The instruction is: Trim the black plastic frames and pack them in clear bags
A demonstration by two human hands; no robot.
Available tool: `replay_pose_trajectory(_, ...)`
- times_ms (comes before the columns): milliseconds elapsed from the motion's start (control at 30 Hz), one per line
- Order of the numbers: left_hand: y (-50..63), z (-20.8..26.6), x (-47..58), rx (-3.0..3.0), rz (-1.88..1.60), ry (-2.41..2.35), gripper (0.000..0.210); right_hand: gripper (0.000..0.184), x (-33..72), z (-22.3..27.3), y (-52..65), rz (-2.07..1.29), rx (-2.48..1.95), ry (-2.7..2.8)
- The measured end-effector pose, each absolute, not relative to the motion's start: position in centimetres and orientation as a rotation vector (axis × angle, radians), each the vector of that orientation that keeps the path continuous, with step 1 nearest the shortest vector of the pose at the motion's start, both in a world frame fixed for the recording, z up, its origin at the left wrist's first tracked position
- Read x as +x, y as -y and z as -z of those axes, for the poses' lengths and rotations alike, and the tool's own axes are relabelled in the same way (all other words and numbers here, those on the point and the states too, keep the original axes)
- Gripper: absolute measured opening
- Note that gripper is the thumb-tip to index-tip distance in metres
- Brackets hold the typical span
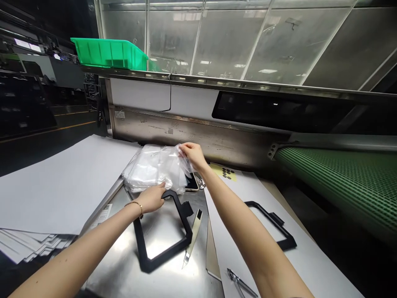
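Note:
My right hand point(192, 155) pinches the far corner of a clear plastic bag on a stack of plastic bags point(151, 165). My left hand point(151, 198) is closed around the upper corner of a black plastic frame point(143, 244), its index finger reaching onto the near edge of the bags. The frame has a small tab on its right side and is held over the metal table. A utility knife point(194, 236) with its blade out lies just right of it. Partly covered by the bags is a phone point(192, 183).
A second black frame point(287, 242) and nippers point(240, 285) lie on white sheets at right, near a yellow note point(223, 171). Stacked white sheets point(68, 182) fill the left. A green conveyor belt point(341, 182) runs at right; a green bin point(108, 54) sits on the ledge.

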State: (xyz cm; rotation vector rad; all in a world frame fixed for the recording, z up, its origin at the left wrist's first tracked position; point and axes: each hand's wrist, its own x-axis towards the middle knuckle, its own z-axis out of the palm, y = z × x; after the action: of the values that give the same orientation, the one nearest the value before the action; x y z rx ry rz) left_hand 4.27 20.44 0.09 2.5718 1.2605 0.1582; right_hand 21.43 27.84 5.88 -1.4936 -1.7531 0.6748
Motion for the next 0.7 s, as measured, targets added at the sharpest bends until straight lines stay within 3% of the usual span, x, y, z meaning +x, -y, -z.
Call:
replay_pose_trajectory(233,-17.0,-1.4,5.3,2.687,-0.342,-1.469,0.016,0.019,21.0,-4.3,-27.2,-0.930,-1.468,1.765)
replay_pose_trajectory(467,-18.2,0.0,6.3,2.732,-0.071,-1.408,0.011,0.019,20.0,-2.6,-26.3,-1.090,-1.396,1.573)
replay_pose_trajectory(700,-19.0,0.6,6.0,2.655,0.043,-1.436,0.015,0.020,23.9,-10.1,-27.6,-0.788,-0.987,1.021)
